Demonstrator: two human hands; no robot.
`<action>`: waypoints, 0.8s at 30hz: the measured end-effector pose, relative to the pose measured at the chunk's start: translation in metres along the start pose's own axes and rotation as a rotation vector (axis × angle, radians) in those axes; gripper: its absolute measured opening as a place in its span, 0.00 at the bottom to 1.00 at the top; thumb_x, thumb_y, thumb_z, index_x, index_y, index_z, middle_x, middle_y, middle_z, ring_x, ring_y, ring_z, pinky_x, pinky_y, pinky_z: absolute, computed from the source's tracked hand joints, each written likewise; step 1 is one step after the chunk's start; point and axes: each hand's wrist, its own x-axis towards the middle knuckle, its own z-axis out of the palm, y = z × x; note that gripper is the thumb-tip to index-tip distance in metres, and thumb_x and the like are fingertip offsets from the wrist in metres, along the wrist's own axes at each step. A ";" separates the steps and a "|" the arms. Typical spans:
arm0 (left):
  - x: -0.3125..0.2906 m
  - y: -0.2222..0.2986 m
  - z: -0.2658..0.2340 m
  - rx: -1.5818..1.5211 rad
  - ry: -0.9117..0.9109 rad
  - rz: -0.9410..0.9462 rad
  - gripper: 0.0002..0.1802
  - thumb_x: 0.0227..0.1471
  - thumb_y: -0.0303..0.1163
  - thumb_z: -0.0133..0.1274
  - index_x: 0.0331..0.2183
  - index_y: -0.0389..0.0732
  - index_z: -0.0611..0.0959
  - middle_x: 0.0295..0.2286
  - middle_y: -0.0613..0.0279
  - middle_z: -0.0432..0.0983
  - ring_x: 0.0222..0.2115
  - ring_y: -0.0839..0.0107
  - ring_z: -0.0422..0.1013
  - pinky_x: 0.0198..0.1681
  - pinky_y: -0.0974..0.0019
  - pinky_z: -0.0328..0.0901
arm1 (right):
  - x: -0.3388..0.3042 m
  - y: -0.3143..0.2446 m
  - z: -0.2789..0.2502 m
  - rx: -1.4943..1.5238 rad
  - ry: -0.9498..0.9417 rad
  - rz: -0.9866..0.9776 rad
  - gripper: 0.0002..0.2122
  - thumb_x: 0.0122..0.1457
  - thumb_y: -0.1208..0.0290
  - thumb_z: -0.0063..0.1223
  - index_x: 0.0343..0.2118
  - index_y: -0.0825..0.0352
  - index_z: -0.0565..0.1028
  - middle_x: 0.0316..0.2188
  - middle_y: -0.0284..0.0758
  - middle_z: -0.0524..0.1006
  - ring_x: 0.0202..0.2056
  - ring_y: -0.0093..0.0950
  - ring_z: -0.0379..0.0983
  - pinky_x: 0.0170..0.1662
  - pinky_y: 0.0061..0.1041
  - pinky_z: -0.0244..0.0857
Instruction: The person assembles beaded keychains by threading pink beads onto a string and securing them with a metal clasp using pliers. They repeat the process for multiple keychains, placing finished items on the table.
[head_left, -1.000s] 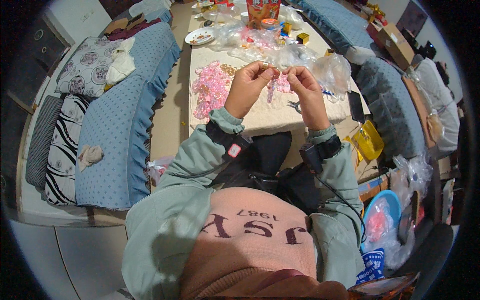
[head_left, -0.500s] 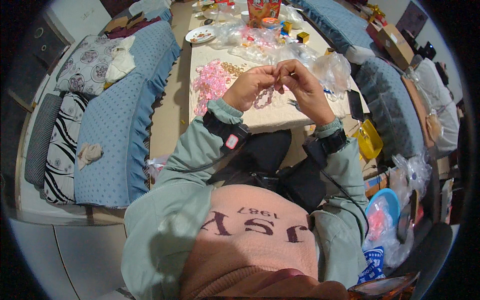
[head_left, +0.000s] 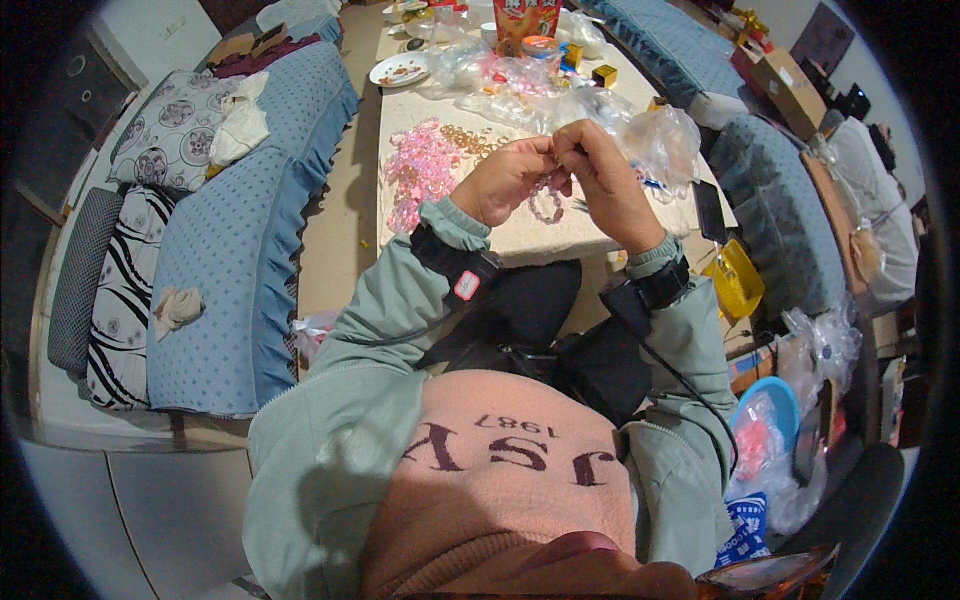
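My left hand (head_left: 508, 178) and my right hand (head_left: 602, 182) meet above the near part of the table, fingertips pinched together. From them hangs a looped string of pinkish-purple beads (head_left: 546, 205), like a bracelet. The exact hold at the fingertips is too small to make out. Left of my left hand lies a heap of pink beads (head_left: 422, 165), with gold-coloured rings (head_left: 468, 137) beside it. A thin tool, partly hidden by my right hand, lies on the table.
The cloth-covered table (head_left: 480, 240) holds clear plastic bags (head_left: 665, 140), a white plate (head_left: 400, 71), a red package (head_left: 527, 25) and a dark phone (head_left: 710, 210) at the right edge. A yellow basket (head_left: 736, 278) stands below. Blue-covered sofas (head_left: 240, 240) flank the table.
The bead loop has swung slightly right and hangs more openly below my fingers. Both hands stay pinched together, with the right hand turned a little.
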 end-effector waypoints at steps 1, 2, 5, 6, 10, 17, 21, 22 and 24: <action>0.000 0.000 0.001 0.032 0.005 0.000 0.11 0.58 0.29 0.48 0.41 0.34 0.77 0.33 0.61 0.75 0.33 0.70 0.72 0.41 0.67 0.66 | 0.000 0.001 -0.001 -0.051 0.007 -0.017 0.01 0.63 0.80 0.43 0.35 0.68 0.65 0.30 0.35 0.65 0.31 0.25 0.67 0.34 0.23 0.64; 0.000 -0.001 0.003 0.067 0.011 -0.002 0.12 0.58 0.29 0.48 0.42 0.34 0.77 0.34 0.60 0.75 0.34 0.70 0.73 0.41 0.67 0.67 | 0.000 0.003 -0.002 -0.102 0.015 -0.033 0.01 0.63 0.79 0.43 0.35 0.68 0.65 0.30 0.36 0.65 0.32 0.27 0.67 0.35 0.24 0.64; -0.003 -0.004 0.008 0.029 -0.005 0.018 0.19 0.59 0.36 0.52 0.48 0.36 0.75 0.38 0.64 0.74 0.39 0.73 0.70 0.45 0.67 0.65 | 0.001 0.008 -0.004 -0.215 0.068 -0.112 0.01 0.65 0.78 0.42 0.37 0.67 0.65 0.32 0.33 0.66 0.33 0.23 0.64 0.37 0.21 0.63; -0.004 -0.004 0.008 0.053 -0.008 -0.004 0.19 0.59 0.36 0.51 0.49 0.36 0.74 0.39 0.65 0.74 0.39 0.73 0.70 0.45 0.67 0.65 | 0.001 0.010 -0.003 -0.250 0.095 -0.146 0.01 0.66 0.77 0.41 0.38 0.67 0.64 0.32 0.31 0.66 0.34 0.21 0.63 0.38 0.19 0.63; -0.007 -0.007 0.011 0.075 0.004 -0.007 0.19 0.61 0.37 0.49 0.50 0.37 0.73 0.41 0.66 0.74 0.40 0.75 0.70 0.46 0.68 0.65 | 0.000 0.013 -0.002 -0.105 0.135 -0.062 0.01 0.67 0.77 0.41 0.38 0.66 0.64 0.32 0.32 0.65 0.35 0.21 0.62 0.40 0.20 0.63; -0.006 -0.014 0.017 0.291 0.124 0.116 0.14 0.62 0.39 0.50 0.43 0.39 0.77 0.35 0.67 0.76 0.36 0.77 0.71 0.42 0.70 0.66 | -0.001 0.007 0.004 -0.223 0.251 -0.050 0.03 0.62 0.78 0.45 0.37 0.68 0.64 0.31 0.42 0.68 0.33 0.39 0.66 0.39 0.32 0.63; -0.008 -0.020 0.019 0.259 0.101 0.134 0.13 0.61 0.39 0.50 0.41 0.39 0.77 0.31 0.66 0.76 0.33 0.76 0.71 0.38 0.70 0.67 | 0.000 0.008 0.003 -0.393 0.321 -0.154 0.04 0.60 0.79 0.45 0.36 0.68 0.64 0.31 0.42 0.68 0.34 0.42 0.66 0.39 0.34 0.62; -0.009 -0.021 0.018 0.229 0.114 0.096 0.13 0.62 0.39 0.50 0.40 0.39 0.77 0.31 0.66 0.75 0.32 0.76 0.71 0.36 0.71 0.67 | 0.000 0.008 0.003 -0.405 0.316 -0.150 0.04 0.61 0.79 0.44 0.37 0.67 0.64 0.31 0.40 0.68 0.34 0.37 0.66 0.39 0.31 0.62; -0.009 -0.022 0.017 0.167 0.111 0.049 0.13 0.62 0.39 0.49 0.40 0.40 0.77 0.29 0.66 0.74 0.30 0.74 0.71 0.33 0.71 0.67 | -0.001 0.010 0.002 -0.437 0.310 -0.164 0.03 0.64 0.80 0.42 0.39 0.67 0.65 0.31 0.36 0.67 0.34 0.29 0.65 0.40 0.24 0.63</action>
